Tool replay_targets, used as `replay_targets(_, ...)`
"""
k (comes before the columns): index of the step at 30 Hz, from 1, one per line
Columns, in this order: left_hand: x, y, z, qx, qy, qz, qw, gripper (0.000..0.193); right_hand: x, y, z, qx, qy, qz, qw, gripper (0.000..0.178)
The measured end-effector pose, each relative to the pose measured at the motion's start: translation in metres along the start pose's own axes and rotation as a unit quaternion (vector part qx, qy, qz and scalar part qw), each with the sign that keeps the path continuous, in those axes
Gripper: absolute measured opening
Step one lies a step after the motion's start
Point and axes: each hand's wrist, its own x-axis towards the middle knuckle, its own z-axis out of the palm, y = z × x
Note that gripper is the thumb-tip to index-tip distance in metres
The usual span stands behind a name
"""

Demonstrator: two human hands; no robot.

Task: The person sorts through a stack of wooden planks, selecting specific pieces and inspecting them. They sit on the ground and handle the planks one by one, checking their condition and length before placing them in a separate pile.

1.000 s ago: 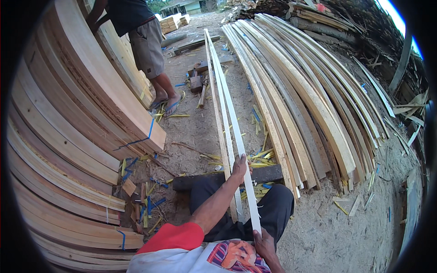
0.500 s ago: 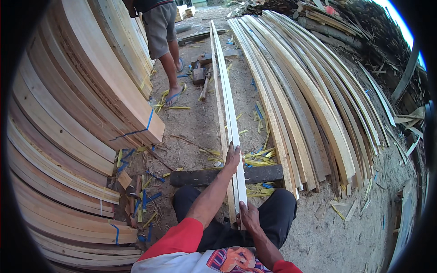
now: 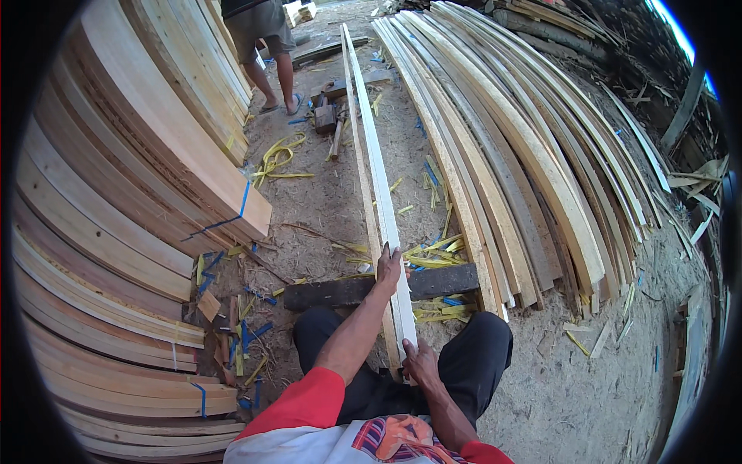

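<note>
Long, narrow wooden strips (image 3: 376, 182) run away from my lap, with a pale one and a browner one (image 3: 363, 174) side by side, a thin gap between them farther out. Partway along, my left hand (image 3: 389, 267) is closed round the pale strip. At its near end, between my knees, my right hand (image 3: 420, 362) grips the same strip, fingers wrapped at its edge. A dark timber block (image 3: 332, 292) lies crosswise on the ground under the strips. How far my fingers reach beneath the wood is hidden.
Stacked boards (image 3: 147, 155) with blue straps fill the left. A row of long planks (image 3: 495, 155) lies on the right. Yellow strapping scraps (image 3: 440, 251) and a mallet-like wooden tool (image 3: 325, 118) lie on the sandy ground. Another person (image 3: 270, 46) stands at the far left.
The far end of the strips has swung slightly left, and the pale strip shows a broader face. Both hands keep hold. The other person has stepped farther away.
</note>
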Motion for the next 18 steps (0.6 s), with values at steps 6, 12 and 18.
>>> replay_targets(6, -0.03, -0.01, -0.01, 0.465, 0.057, 0.101, 0.878, 0.063, 0.016, -0.017, 0.0, 0.046, -0.009, 0.014, 0.999, 0.042)
replay_targets(12, -0.066, -0.052, -0.01, 0.5, 0.048, 0.086, 0.86, 0.053, 0.055, 0.095, 0.015, 0.016, 0.126, 0.019, 0.992, 0.055)
replay_targets(18, -0.055, -0.089, -0.023, 0.524, 0.051, 0.07, 0.847, 0.052, 0.027, 0.136, 0.025, 0.302, 0.161, 0.328, 0.881, 0.064)
